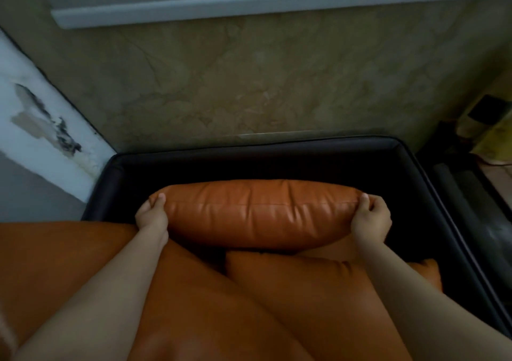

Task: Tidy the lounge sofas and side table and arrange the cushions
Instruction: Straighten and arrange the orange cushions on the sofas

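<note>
My left hand [152, 216] has its grip curled round the left end of the orange cushion [260, 213], which lies crosswise against the dark back of the sofa [277, 161]. It looks soft, light and rather slick, so the bunched ends seem the surest hold. My right hand [371, 219] clasps the right end likewise.

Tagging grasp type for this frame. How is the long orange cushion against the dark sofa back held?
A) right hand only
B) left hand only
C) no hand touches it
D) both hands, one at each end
D: the left hand grips one end of the long orange cushion and the right hand grips the other.
</note>
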{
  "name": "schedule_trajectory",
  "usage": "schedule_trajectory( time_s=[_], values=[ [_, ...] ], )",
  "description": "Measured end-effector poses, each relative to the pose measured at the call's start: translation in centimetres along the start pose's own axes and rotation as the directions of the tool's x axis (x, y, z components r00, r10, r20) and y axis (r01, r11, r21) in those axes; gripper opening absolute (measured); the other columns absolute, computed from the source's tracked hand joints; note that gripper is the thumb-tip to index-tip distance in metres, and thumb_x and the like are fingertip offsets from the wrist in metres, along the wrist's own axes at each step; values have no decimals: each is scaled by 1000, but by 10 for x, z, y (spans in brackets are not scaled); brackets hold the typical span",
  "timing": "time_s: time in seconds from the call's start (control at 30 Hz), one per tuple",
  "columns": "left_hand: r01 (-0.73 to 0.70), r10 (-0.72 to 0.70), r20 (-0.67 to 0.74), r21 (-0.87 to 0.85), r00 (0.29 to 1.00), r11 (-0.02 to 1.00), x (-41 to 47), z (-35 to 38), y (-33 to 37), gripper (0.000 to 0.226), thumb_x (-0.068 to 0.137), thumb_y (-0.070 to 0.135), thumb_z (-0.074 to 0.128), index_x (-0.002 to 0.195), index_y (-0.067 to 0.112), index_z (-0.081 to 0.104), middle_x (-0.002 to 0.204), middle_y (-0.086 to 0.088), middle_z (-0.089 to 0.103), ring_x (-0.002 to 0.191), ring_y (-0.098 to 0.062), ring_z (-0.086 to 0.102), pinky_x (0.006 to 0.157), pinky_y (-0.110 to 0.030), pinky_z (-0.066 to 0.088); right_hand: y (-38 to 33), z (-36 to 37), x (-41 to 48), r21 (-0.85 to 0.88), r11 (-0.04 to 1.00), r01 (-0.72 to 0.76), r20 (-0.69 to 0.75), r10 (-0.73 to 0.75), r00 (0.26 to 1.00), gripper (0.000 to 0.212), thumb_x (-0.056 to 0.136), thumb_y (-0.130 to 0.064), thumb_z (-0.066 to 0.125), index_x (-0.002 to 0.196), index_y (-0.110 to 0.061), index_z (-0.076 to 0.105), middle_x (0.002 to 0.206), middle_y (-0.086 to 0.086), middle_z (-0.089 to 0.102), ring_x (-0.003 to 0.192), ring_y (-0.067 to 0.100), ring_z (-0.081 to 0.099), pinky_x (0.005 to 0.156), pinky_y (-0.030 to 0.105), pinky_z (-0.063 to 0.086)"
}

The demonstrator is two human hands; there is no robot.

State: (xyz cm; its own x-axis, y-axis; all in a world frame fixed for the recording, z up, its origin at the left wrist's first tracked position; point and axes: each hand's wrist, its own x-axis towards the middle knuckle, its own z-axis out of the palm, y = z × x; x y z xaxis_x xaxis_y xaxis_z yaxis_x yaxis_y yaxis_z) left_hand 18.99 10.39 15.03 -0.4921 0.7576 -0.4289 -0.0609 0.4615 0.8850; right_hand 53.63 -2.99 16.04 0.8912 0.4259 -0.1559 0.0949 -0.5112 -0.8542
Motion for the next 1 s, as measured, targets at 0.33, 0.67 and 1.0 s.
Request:
schedule_trajectory(
  time_s=[0.33,0.67,1.0],
  values=[
    [-75,75,88,-1,993,997,-54,-38,81,41,98,28,56,133,7,56,131,-14,58,121,-30,53,100,-36,41,-87,-68,-17,55,992,112,-48,-109,993,33,102,-30,43,112,-8,64,111,14,65,107,33,58,91,40,44],
    [-175,183,241,-55,953,983,-108,-78,183,44,95,34,60,132,9,57,131,-12,59,119,-31,56,105,-45,43,-173,-160,-55,165,973,161,-99,-146,984,31,102,-32,43,107,-10,64,98,5,61,97,25,56,78,30,38],
    [-313,331,238,-111,913,943,-162,-134,232,42,96,27,59,131,3,56,127,-14,59,116,-33,57,103,-44,44,-221,-226,-101,184,930,319,-116,-302,946,30,101,-29,45,106,-7,65,105,13,65,103,30,57,77,27,33]
  ],
)
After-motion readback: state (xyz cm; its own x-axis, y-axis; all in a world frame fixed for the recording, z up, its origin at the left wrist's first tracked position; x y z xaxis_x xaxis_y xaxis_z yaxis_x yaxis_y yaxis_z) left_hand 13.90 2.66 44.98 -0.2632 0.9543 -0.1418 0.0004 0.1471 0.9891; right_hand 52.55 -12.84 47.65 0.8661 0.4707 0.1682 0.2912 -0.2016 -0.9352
